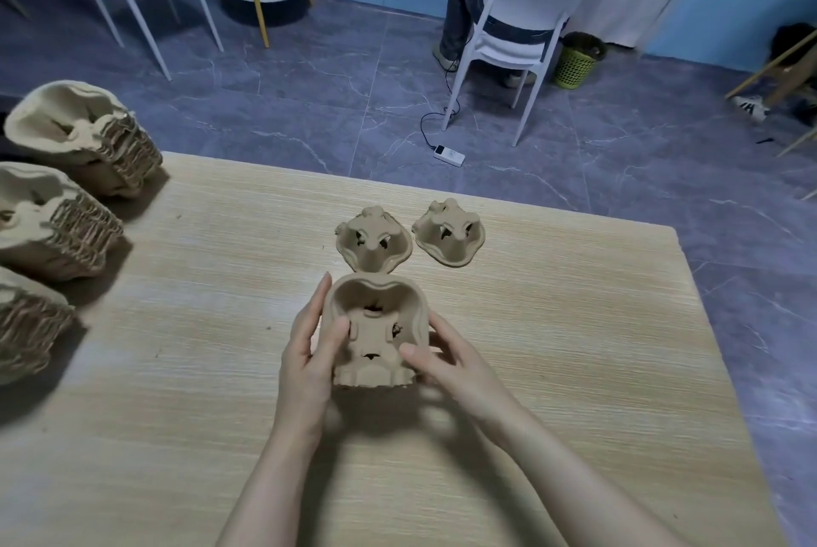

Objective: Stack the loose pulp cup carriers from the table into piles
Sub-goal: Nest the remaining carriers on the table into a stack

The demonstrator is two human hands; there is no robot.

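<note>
While two loose carriers (pixel 370 242) sat near the table's (pixel 574 325) far edge, the left hand (pixel 309 352) and right hand (pixel 446 352) clasped a light, stiff but crushable carrier (pixel 376 325) by its side rims, just above mid-table

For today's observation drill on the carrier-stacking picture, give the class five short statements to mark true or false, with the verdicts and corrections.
1. Both hands hold one carrier. True: the left hand and right hand grip the held carrier.
2. Two loose carriers lie beyond it on the table. True: the nearer loose carrier and the farther loose carrier.
3. The piles stand along the right edge. False: the piles stand along the left edge.
4. The two loose carriers are nested together. False: they lie side by side.
5. The white chair is unoccupied. False: a person sits on it.
</note>
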